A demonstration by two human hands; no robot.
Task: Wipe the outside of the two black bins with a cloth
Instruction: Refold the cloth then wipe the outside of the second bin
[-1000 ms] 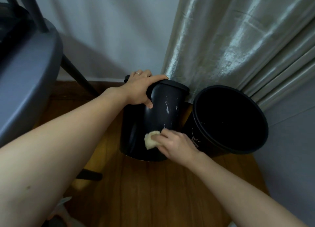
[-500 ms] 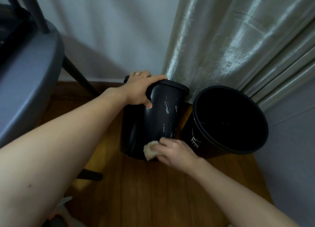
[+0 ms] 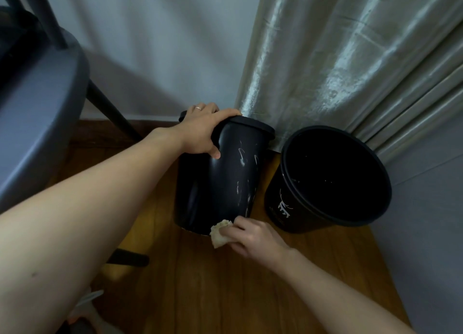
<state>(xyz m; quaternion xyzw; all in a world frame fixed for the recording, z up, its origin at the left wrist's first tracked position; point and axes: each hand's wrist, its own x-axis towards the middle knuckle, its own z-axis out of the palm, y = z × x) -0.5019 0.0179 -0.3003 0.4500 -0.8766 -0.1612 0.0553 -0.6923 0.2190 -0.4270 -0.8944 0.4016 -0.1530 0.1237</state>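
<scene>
Gripping the rim of the lidded bin, the left hand curls over its top edge with the thumb down the wall, steadying it on the wooden floor. Fingers of the right hand pinch a small pale cloth against the bin's base. Pale smears on the upper wall suggest this first bin is only partly wiped. Next, the cloth likely needs to travel up over those marks while the bin is turned. Just beside it, the open bin stands by the curtain, apparently untouched.
</scene>
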